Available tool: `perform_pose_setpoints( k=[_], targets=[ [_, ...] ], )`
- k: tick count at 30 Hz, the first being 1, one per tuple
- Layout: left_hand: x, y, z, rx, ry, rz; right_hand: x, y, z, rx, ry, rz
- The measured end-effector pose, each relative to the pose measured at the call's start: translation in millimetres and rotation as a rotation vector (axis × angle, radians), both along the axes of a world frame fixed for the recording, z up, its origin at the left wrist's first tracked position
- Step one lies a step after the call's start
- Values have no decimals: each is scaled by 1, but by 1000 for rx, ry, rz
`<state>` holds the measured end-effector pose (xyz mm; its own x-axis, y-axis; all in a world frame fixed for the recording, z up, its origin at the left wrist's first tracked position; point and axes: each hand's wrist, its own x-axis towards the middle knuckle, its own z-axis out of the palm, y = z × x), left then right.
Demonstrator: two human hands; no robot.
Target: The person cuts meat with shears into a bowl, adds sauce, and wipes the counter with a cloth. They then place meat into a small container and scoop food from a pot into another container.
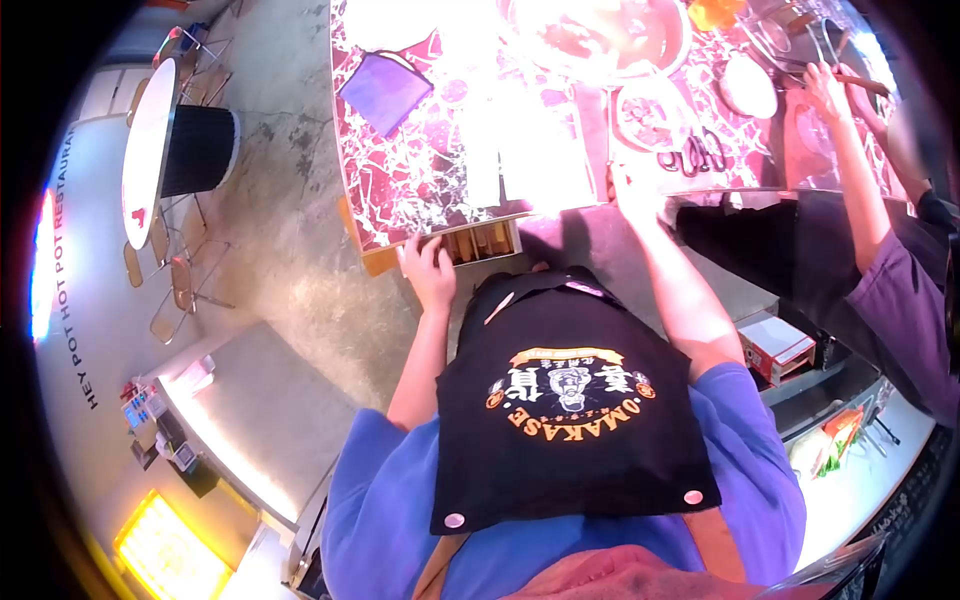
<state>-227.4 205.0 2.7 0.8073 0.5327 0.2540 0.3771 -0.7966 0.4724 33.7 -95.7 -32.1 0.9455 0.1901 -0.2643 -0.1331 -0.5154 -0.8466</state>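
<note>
My left hand [428,270] is at the front edge of the marbled red-and-white table [385,215], fingers apart, beside a drawer [485,242] that stands partly out with wooden-looking pieces inside. My right hand [634,190] is closed at the same edge, near the lower end of a thin, upright-looking strip; glare hides what it grips. Just beyond it sits a round plate of food [648,115]. A large round pan [600,40] lies farther back, washed out by bright light. Dark scissor-like handles [705,152] rest to the right of my right hand.
A purple cloth or folder [387,90] lies on the table's left part. On the right, a co-worker's hands [828,92] work near a white round plate [748,85]. A white oval table [150,150] with chairs stands at far left. Below right is a red-and-white box [778,347].
</note>
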Motion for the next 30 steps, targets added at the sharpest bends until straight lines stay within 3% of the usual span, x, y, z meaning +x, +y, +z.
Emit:
perform_pose_setpoints(
  k=[1,5,9,11,12,15,17,19,24,30],
  targets=[
    [-11,-8,6,3,29,-32,0,-5,-5,51,-50,30],
    [-45,-20,-20,-372,89,116,-18,-20,52,54,-164,151],
    [-41,-9,-39,-846,79,199,-3,-57,70,188,-8,24],
    [-35,-1,-54,-915,65,194,12,-84,81,52,-24,-53],
    [-29,1,-53,-972,71,209,23,-97,79,143,14,-86],
    [-8,8,-38,-927,220,87,48,-125,78,136,-21,-248],
    [5,10,-42,-950,177,62,63,-136,86,128,-28,-302],
    [12,14,-39,-793,391,-9,71,-142,92,144,-41,-361],
    [26,16,-18,-758,500,74,114,-155,101,135,-45,-481],
    [8,4,-47,-716,391,214,199,-185,89,231,-174,-500]
  ],
)
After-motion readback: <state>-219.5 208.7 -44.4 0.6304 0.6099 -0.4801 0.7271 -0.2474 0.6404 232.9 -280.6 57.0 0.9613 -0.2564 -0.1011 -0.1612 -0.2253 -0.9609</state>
